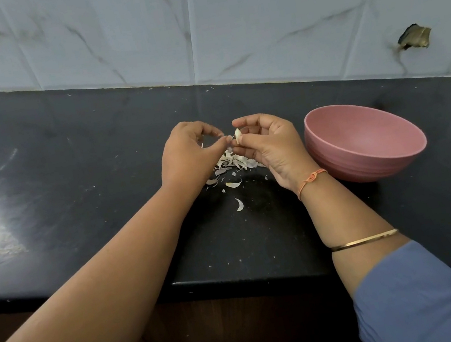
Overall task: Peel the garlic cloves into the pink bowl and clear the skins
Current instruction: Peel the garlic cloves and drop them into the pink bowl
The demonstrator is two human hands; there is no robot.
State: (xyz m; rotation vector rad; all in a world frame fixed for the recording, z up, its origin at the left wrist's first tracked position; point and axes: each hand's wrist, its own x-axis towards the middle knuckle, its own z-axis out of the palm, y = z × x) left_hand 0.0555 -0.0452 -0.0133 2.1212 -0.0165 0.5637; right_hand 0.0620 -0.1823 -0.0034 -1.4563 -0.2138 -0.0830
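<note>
My right hand (269,145) pinches a pale garlic clove (238,135) between thumb and fingers, a little above the counter. My left hand (189,154) is right beside it, its thumb and forefinger pinched together at the clove's left edge on a bit of skin. Under and just in front of both hands lies a loose pile of garlic skins (232,165), with a few stray pieces nearer me. The pink bowl (364,143) stands on the counter just right of my right hand; its inside mostly shows bare pink.
The black counter (68,174) runs up to a white marble-tile wall (222,20) at the back. Its front edge steps near my forearms. A broken hole in the tile (414,37) sits at the far right.
</note>
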